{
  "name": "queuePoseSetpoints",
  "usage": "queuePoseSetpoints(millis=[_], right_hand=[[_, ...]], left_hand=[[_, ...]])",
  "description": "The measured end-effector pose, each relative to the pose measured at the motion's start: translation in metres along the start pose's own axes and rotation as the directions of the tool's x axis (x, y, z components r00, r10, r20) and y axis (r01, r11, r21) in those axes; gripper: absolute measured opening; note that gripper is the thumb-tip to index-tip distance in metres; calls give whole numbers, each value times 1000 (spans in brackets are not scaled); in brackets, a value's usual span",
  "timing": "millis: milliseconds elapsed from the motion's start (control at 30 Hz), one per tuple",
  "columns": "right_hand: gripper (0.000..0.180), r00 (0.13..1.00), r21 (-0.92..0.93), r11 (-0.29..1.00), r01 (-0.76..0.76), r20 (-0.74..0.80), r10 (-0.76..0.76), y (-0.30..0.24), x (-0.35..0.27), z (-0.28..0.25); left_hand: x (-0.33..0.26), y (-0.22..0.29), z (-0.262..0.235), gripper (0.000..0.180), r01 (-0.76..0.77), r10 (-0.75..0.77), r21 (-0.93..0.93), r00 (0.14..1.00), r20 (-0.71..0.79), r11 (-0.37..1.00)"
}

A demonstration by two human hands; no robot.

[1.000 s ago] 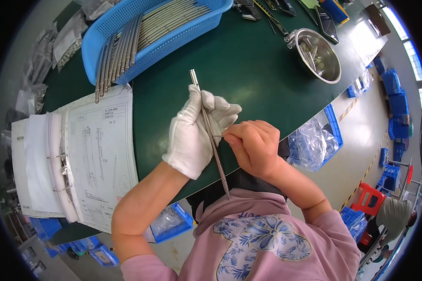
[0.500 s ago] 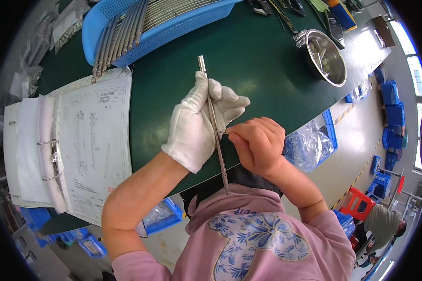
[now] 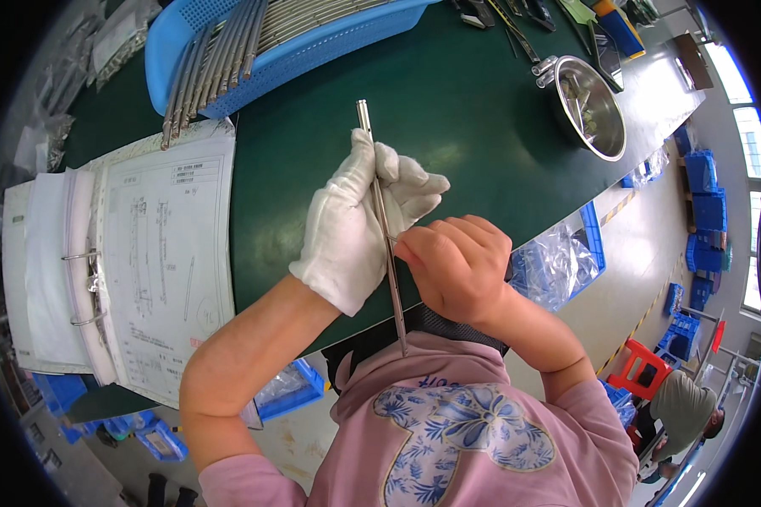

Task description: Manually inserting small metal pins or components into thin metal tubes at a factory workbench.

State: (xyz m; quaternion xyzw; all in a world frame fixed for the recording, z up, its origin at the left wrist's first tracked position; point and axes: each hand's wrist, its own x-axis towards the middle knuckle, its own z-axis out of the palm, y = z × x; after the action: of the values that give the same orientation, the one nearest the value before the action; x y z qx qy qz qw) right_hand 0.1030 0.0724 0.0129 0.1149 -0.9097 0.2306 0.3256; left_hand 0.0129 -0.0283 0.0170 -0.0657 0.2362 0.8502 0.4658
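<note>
Plainly, an open white ring binder (image 3: 131, 270) lay at frame left, a blue perforated plastic basket (image 3: 313, 64) upper left. Centrally, the white-gloved left hand (image 3: 347, 224) grasped a slim silver metal rod (image 3: 391, 270); the bare right hand (image 3: 457, 264) pinched a thin, mostly hidden metal pin (image 3: 393, 239) beside it. Upper right stood a round steel bowl (image 3: 612, 122).

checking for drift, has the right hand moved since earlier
Yes: the right hand has shifted slightly left, farther from the steel bowl and closer to the metal rod.

I've room above green tabletop (image 3: 482, 110), upper centre; blue plastic basket (image 3: 334, 57) blocks upper left, round metal bowl (image 3: 610, 108) right.
</note>
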Motion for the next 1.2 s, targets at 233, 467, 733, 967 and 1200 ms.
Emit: queuePoseSetpoints(millis=[233,467,733,967,1200], right_hand=[[14,999,91,995,-34,-33,37,19,17,-5],[12,993,75,996,-40,-104,48,30,35,3],[12,996,90,995,-46,-75,53,29,35,6],[13,995,88,995,-55,-75,62,28,38,8],[7,1000,-18,1000,20,-12,-21,26,34,6]], left_hand=[[0,-2,-1,36,-42,42,7,997,60,999],[3,0,-5,37,-14,33,-146,991,129,989],[0,-1,0,40,-29,29,-22,999,31,999],[1,-1,-1,40,-13,15,-41,999,37,999],[1,-2,0,39,-34,35,-25,999,41,999]])
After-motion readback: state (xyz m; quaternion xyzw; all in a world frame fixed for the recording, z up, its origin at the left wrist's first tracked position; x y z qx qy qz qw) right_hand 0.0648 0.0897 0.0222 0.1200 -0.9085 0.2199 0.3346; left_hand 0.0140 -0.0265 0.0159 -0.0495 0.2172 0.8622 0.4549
